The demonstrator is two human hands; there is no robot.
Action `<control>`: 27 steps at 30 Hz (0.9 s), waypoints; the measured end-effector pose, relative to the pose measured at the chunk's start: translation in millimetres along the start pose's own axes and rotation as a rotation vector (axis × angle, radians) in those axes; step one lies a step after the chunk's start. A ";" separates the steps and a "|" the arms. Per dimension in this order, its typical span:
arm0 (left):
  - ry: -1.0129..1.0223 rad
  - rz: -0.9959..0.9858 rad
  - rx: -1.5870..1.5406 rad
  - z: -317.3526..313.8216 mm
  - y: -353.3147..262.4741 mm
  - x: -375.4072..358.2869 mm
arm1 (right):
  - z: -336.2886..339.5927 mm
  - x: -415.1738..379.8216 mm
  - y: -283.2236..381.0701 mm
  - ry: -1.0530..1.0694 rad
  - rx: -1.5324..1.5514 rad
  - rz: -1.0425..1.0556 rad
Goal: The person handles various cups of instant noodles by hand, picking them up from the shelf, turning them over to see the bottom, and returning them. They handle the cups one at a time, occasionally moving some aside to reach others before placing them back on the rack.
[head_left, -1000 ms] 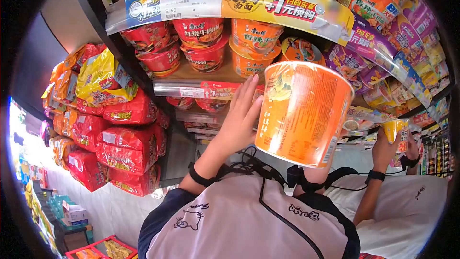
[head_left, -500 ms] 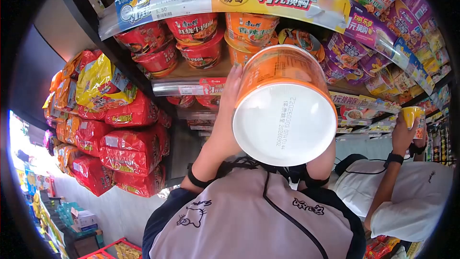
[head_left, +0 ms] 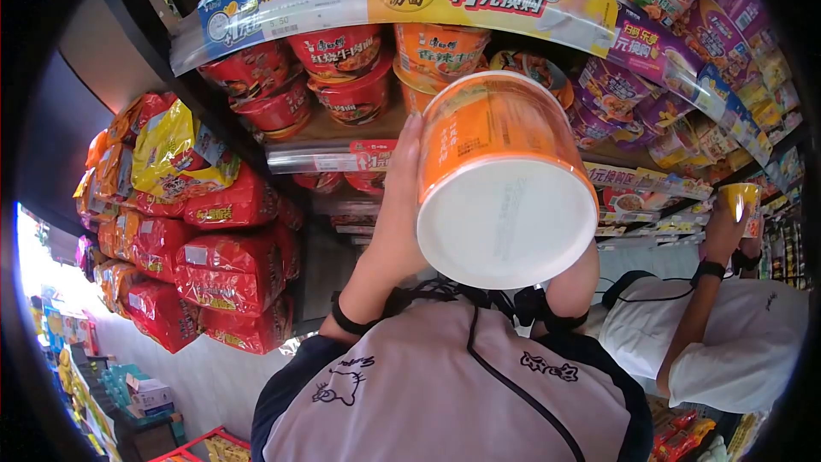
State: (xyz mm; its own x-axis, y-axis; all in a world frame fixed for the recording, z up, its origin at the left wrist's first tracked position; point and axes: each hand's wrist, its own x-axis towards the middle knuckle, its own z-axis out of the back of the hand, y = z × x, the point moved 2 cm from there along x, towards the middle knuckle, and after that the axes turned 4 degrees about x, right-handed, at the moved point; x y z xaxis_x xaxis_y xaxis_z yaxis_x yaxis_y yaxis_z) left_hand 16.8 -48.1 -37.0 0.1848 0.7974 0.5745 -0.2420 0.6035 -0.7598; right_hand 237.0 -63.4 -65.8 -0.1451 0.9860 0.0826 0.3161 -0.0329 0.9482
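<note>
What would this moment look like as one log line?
left hand: flat on orange noodle bowl | right hand: hidden behind bowl | bowl: tilted, white base showing | co-worker's hand: holds yellow cup

We hold an orange noodle bowl up, white base toward us, our left hand flat against its side at nine o'clock. At three o'clock, a co-worker's hand grips a yellow cup.
</note>
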 end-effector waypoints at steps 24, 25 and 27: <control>0.212 -0.226 0.568 -0.3 23.7 18.4 | -7.1 4.9 34.0 0.112 0.224 0.319; 0.243 -0.179 0.562 -1.2 26.5 18.6 | -3.3 6.8 37.0 0.053 0.195 0.348; 0.264 -0.128 0.551 -7.4 43.2 16.1 | 1.2 10.8 48.9 -0.083 0.078 0.399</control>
State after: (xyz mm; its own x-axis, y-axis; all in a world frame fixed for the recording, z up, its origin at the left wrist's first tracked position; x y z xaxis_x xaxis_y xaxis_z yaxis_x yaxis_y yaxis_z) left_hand 16.3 -9.2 -62.8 0.4568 0.7342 0.5023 -0.6450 0.6622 -0.3813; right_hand 252.0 -54.1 -18.9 0.0785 0.9081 0.4113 0.4023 -0.4063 0.8204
